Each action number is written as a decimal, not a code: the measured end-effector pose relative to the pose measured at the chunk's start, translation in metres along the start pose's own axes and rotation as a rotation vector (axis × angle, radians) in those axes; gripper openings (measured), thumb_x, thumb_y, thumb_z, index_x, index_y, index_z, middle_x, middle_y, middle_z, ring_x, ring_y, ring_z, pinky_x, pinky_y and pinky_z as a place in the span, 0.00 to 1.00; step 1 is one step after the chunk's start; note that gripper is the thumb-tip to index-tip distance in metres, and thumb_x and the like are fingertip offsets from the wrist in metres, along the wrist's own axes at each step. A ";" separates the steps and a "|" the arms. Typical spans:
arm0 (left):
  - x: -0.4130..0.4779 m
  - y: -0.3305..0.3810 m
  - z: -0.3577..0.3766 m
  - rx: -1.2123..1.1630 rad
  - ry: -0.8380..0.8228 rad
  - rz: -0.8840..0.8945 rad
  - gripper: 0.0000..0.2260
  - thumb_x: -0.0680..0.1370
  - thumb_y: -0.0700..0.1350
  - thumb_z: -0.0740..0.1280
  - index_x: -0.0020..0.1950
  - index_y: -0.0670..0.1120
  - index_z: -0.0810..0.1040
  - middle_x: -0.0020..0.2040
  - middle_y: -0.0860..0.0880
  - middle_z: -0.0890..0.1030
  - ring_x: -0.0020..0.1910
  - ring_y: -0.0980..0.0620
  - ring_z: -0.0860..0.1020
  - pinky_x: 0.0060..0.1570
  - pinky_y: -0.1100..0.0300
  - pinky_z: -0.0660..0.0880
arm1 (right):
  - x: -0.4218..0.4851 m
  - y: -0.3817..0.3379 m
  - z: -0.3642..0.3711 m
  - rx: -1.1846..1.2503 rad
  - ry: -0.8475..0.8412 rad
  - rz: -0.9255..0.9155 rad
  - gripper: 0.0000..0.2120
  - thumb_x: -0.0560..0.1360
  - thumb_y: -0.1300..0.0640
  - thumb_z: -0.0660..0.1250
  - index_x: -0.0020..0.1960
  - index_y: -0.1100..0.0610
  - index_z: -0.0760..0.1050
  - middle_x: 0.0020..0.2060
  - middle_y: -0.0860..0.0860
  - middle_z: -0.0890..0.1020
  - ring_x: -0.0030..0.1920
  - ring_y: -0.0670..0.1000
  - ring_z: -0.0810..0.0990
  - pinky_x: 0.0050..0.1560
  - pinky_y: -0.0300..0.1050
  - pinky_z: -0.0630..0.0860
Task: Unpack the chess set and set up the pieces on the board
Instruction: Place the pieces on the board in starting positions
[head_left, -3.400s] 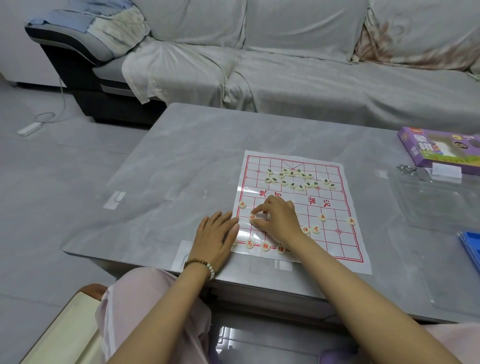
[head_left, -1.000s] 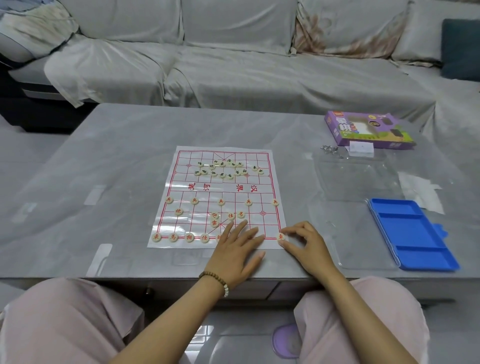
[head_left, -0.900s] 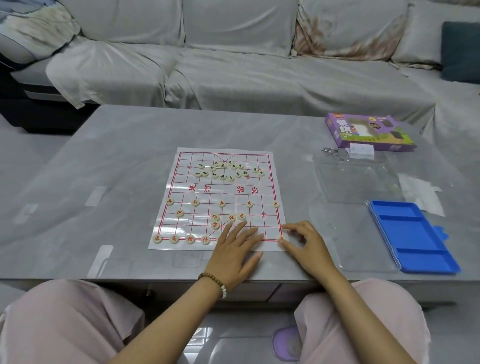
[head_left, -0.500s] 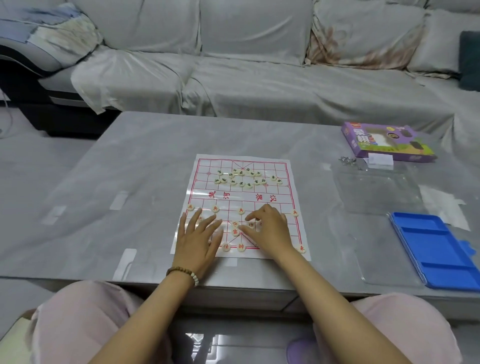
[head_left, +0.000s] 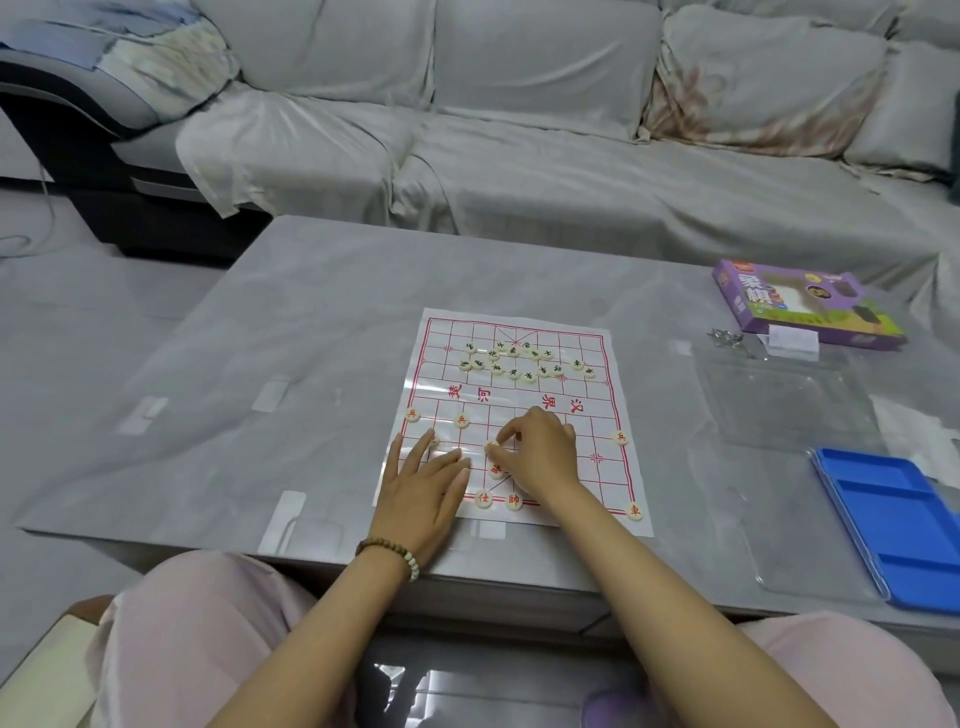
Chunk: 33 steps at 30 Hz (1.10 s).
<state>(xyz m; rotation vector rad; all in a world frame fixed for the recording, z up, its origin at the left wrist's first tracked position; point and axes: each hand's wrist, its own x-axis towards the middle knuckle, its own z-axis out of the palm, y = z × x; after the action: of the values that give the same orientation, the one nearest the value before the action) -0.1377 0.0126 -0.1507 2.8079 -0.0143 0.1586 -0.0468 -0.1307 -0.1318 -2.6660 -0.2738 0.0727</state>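
A white paper chess board (head_left: 597, 374) with red grid lines lies on the grey table. Several green-lettered round pieces (head_left: 519, 361) cluster on its far half. Red-lettered pieces stand on the near half, among them one at the left edge (head_left: 412, 414), one at the right edge (head_left: 620, 438) and one in the near right corner (head_left: 635, 511). My left hand (head_left: 423, 491) rests flat on the board's near left part, fingers apart. My right hand (head_left: 540, 452) hovers over the near middle, its fingertips pinching a red piece (head_left: 490, 446).
A purple chess box (head_left: 802, 309) lies at the table's far right. Near it lie a clear plastic tray (head_left: 779, 400) and a small metal item (head_left: 727, 338). A blue tray (head_left: 898, 525) sits at the right edge. A cloth-covered sofa (head_left: 519, 156) stands behind the table.
My right hand moved from the board's near right corner, where a piece now stands, to the near middle and pinched a piece. My left hand shifted left along the near edge.
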 end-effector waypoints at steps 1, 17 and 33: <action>0.000 0.000 0.000 -0.003 0.003 -0.002 0.46 0.68 0.65 0.21 0.70 0.56 0.67 0.70 0.58 0.69 0.75 0.56 0.51 0.65 0.62 0.23 | 0.001 -0.001 0.001 -0.007 0.000 -0.004 0.11 0.72 0.45 0.69 0.49 0.50 0.81 0.51 0.50 0.77 0.56 0.51 0.72 0.59 0.48 0.65; 0.021 0.073 0.011 -0.011 -0.098 0.172 0.37 0.71 0.61 0.29 0.73 0.56 0.62 0.73 0.58 0.63 0.76 0.55 0.47 0.70 0.55 0.29 | -0.027 0.099 -0.062 0.038 0.121 0.054 0.10 0.72 0.48 0.70 0.51 0.50 0.81 0.45 0.47 0.78 0.49 0.48 0.75 0.56 0.44 0.68; 0.021 0.086 0.031 0.054 -0.144 0.241 0.34 0.73 0.60 0.30 0.71 0.58 0.65 0.73 0.58 0.63 0.76 0.54 0.47 0.69 0.55 0.27 | -0.019 0.113 -0.056 0.101 -0.031 0.040 0.10 0.73 0.50 0.70 0.53 0.50 0.79 0.46 0.46 0.81 0.43 0.46 0.76 0.46 0.41 0.76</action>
<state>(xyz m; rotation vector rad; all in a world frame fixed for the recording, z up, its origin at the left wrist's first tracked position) -0.1155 -0.0790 -0.1500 2.8571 -0.3889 0.0119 -0.0393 -0.2581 -0.1324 -2.5720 -0.2214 0.1366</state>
